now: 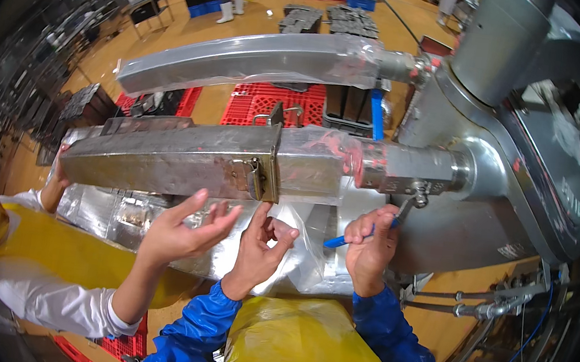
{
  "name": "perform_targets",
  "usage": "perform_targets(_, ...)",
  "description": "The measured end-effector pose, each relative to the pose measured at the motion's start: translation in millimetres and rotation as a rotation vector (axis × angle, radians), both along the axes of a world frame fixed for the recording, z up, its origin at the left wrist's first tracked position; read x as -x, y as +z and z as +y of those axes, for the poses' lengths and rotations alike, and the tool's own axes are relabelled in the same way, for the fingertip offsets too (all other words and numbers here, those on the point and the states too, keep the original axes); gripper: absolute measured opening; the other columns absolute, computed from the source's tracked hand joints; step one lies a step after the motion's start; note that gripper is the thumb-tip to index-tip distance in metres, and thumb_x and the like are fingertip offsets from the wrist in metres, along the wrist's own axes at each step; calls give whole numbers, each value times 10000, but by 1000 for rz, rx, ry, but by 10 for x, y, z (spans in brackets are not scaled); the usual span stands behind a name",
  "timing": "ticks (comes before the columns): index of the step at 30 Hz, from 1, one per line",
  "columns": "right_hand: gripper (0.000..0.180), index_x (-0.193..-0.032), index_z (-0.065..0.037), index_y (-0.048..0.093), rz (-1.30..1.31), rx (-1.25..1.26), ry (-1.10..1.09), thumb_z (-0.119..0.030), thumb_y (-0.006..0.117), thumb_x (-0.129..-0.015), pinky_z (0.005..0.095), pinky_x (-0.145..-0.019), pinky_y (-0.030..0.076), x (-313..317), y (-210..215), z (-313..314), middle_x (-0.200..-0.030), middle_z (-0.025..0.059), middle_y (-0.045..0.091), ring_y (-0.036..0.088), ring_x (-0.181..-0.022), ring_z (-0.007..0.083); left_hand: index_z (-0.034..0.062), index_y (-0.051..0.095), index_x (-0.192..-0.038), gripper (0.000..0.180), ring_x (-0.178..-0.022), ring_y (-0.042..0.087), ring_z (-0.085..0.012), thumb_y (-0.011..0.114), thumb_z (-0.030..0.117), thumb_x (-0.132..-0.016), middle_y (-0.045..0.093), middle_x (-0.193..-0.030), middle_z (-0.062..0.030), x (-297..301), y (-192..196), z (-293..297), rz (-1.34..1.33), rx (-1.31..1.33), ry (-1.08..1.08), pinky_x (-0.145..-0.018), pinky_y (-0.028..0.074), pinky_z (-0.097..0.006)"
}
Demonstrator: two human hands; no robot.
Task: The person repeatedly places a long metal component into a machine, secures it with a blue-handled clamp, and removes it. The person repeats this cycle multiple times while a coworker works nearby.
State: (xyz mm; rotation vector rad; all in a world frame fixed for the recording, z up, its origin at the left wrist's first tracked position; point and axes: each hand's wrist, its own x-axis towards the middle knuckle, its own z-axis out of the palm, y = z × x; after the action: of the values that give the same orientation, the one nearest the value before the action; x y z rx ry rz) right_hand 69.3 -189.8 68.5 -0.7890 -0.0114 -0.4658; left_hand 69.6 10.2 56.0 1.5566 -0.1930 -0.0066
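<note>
Silvery table (339, 283), orange floor (185, 33) beyond; pale lettering (573, 204) marks the machine (556, 165) at right. Right hand (371, 251) grasps a blue pen-like tool (336, 242); left hand (255, 252), fingers loosely curled, empty.

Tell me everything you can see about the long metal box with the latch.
It is a long, straight-sided box of what looks like dull, worn metal, lying lengthwise left to right. A raised flange rims its right end beside a metal latch; a plastic-wrapped tube lies just beyond. A co-worker's hand is at its left end; your left hand points a finger at the flange's underside, though contact is unclear.
</note>
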Motion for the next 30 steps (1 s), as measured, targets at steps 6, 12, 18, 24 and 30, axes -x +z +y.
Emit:
perform_targets(6,288,-1061,-158,524,26,-111,13,-423,637,-1049,290,-555,398,-22,97,67,-701,-34,450,419,-580,102,-19,196,-1613,830,-743,626,-118,729,68,-983,644,-870,-59,36,-44,496,89,-23,146,-678,546,-271)
perform_targets(12,225,-1080,-160,512,24,-62,-46,-380,556,-1101,262,-552,357,-32,168,128,-726,-36,432,386,-583,84,43,94,-1664,965,-776,620,-92,760,89,-967,653,-875,-44,275,-365,676,149,200,167,-718,553,-257)
perform_targets(18,217,-1075,-147,506,6,-42,-100,-359,519,-1122,244,-550,339,-32,219,208,-738,-42,422,354,-582,65,19,169,-1642,877,-732,600,-78,739,73,-978,638,-834,-30,480,-623,651,178,207,213,-702,530,-250)
perform_targets(24,209,-1068,-147,496,-15,-70,-76,-347,534,-1118,239,-516,329,-50,191,211,-700,-44,385,353,-562,62,4,291,-1595,769,-736,606,-72,742,100,-980,632,-819,-17,501,-492,678,185,167,203,-695,508,-245)
perform_targets(30,147,-1204,-112,508,257,763,-57,-202,545,-1094,249,-428,304,110,-170,-1033,-649,-56,383,349,-458,52,-1,461,-1479,574,-750,586,-58,740,101,-988,622,-826,8,485,-531,726,153,136,149,-731,516,-236)
